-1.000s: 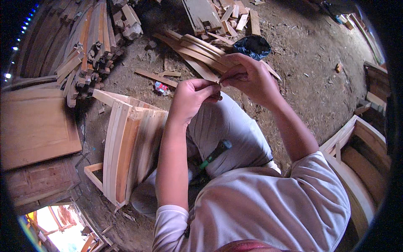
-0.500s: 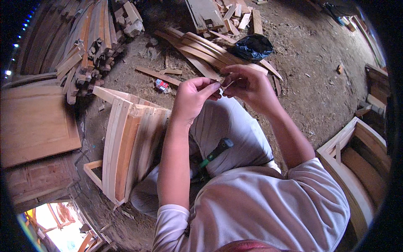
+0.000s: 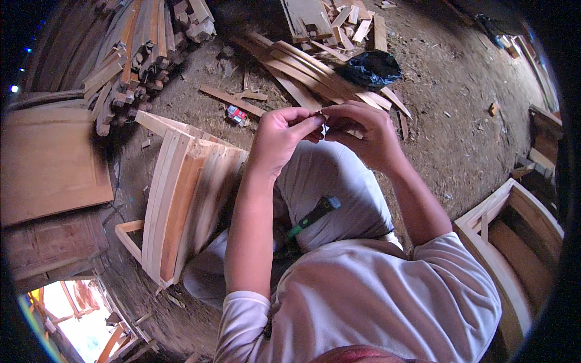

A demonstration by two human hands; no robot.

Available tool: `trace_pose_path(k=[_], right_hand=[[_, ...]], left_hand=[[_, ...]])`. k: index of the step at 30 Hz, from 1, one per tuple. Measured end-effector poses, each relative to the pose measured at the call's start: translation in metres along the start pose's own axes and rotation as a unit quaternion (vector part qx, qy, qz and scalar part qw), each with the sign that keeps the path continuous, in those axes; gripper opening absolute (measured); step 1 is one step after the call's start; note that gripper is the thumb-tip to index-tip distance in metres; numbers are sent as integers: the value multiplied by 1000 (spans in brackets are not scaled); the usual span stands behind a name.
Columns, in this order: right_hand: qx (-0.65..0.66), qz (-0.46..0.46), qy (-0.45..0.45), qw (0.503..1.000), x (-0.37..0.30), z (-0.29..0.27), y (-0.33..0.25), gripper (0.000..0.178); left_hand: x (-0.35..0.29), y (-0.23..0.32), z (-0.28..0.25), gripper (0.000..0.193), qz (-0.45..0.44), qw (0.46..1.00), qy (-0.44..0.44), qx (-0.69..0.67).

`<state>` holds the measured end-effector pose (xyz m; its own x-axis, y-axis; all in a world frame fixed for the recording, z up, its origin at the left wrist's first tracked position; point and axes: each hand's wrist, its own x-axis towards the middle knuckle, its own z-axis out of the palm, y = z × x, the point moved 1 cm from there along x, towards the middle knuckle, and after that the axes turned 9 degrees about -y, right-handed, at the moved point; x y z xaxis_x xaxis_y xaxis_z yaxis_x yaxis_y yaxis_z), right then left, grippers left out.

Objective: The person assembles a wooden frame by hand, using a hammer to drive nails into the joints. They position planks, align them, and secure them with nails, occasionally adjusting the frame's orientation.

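My left hand (image 3: pixel 285 134) and my right hand (image 3: pixel 364 133) meet above my knee, fingertips almost touching. Both are closed in a pinch. Whatever sits between the fingertips is small, with a dark bit showing, and too small to name. A tool with a dark and green handle (image 3: pixel 316 213) lies across my lap; its far end is hidden. Beside my left arm stands a wooden frame piece (image 3: pixel 184 199) made of pale slats, tilted toward me and touched by neither hand.
Long boards (image 3: pixel 296 69), a black plastic bag (image 3: pixel 374 68) and offcuts lie on the dirt floor ahead. A small red packet (image 3: pixel 236 115) is left of my hands. Stacked timber (image 3: pixel 136 54) fills the far left, a panel (image 3: pixel 54 163) the left, another wooden frame (image 3: pixel 484 236) the right.
My right hand has lowered slightly and its fingers have drawn in against the left fingertips. A thin pale sliver seen between the hands earlier no longer shows. The view has shifted slightly.
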<state>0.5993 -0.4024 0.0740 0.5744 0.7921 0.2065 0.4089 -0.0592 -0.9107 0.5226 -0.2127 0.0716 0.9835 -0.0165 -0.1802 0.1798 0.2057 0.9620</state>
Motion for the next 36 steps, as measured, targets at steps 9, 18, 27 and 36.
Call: trace_pose_path(k=[9,18,27,36], right_hand=[[39,-12,39,998,-3,11,12,38],[130,-6,21,991,-3,9,18,36],[11,-30,44,999,-1,8,20,31],[12,-26,43,999,-1,11,18,31]], left_hand=[[-4,6,1,13,-10,999,1,42],[0,0,0,13,-24,999,-3,32],[1,-6,0,13,-12,1000,-10,17],[-3,-5,0,12,-17,1000,-3,21]])
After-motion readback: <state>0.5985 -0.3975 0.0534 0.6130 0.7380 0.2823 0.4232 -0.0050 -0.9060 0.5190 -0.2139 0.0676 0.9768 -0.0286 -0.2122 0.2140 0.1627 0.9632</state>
